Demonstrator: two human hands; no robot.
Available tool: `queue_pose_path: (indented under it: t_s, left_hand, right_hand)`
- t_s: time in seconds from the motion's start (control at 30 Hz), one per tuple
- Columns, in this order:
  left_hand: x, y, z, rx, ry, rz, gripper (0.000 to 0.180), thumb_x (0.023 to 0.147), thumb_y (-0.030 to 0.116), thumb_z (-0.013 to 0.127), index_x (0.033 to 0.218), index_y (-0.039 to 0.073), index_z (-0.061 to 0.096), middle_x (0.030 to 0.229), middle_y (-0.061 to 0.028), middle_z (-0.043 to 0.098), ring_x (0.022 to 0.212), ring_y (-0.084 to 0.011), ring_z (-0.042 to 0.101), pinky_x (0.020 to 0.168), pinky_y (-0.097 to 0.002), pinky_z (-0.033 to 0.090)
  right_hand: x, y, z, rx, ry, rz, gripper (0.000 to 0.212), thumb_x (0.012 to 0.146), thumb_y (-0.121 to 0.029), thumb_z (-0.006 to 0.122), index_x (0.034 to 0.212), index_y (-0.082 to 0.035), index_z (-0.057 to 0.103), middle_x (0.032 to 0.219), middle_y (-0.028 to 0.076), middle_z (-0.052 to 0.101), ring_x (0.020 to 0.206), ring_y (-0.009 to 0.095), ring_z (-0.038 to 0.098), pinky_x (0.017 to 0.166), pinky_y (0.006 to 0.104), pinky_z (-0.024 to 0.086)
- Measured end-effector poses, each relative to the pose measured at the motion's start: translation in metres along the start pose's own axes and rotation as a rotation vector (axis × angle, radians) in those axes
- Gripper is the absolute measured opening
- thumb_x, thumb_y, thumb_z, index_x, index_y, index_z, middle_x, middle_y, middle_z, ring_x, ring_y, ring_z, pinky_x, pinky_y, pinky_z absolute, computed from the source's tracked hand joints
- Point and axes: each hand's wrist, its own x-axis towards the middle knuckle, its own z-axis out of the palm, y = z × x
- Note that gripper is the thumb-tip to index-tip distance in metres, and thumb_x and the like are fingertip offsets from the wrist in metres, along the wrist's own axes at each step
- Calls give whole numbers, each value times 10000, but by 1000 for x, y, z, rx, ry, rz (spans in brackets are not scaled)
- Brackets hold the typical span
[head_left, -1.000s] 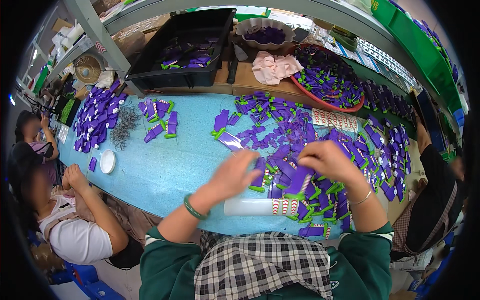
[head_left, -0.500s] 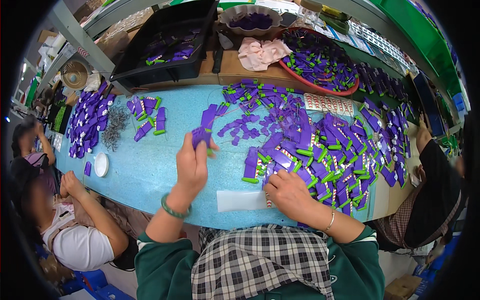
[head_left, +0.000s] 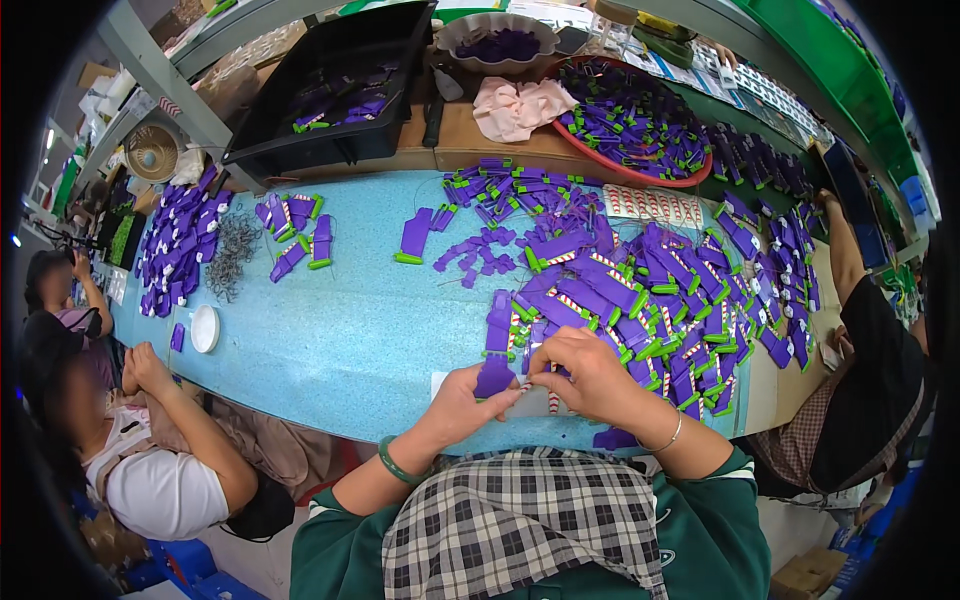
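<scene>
My left hand (head_left: 458,408) is closed on a flat purple plastic piece (head_left: 493,379), its thumb and fingers pinching the lower end. Just to the right, my right hand (head_left: 590,372) has its fingertips together on a small red-and-white striped strip (head_left: 523,388), which meets the edge of the purple piece. Beneath both hands lies a pale translucent sheet (head_left: 437,382), mostly covered by them. A second striped strip (head_left: 553,401) shows under my right hand. Beyond my hands, a purple piece with a green end (head_left: 499,322) lies at the border of a heap of similar pieces (head_left: 650,300).
A lone purple piece (head_left: 414,236) lies mid-table. To the left are more purple pieces (head_left: 180,245), tangled grey wires (head_left: 232,255) and a white cup (head_left: 204,328). Along the back stand a black tray (head_left: 290,150) and a red basket (head_left: 690,183). People sit on both sides.
My left hand has come down and right from mid-table, bringing a purple piece against the fingertips of my right hand. My right hand has risen slightly and now pinches a striped strip.
</scene>
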Motion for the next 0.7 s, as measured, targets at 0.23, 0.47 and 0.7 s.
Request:
queue_pose_path:
  t_s: [0.23,0.47,0.7]
  left_hand:
    - [4,16,1,-236,129,96,114,897,102,640,947,0,635,779,-48,639,610,-102,582,547,-241,479]
    - [0,31,4,-354,137,130,206,961,164,544,1105,17,530,824,-57,612,703,-133,602,554,-257,498]
    - [1,27,-4,-258,-59,127,293,988,192,477,1232,40,419,860,-84,600,757,-160,616,544,-257,509]
  right_hand:
    - [17,-29,3,294,344,41,134,765,-53,708,849,-29,606,924,96,621,853,243,599,767,340,460]
    - [11,-13,29,619,234,143,132,846,-33,649,956,-16,578,928,63,590,853,163,579,769,291,464]
    - [17,-10,33,1128,109,367,94,864,-64,653,894,-5,587,877,45,615,791,107,594,718,250,492]
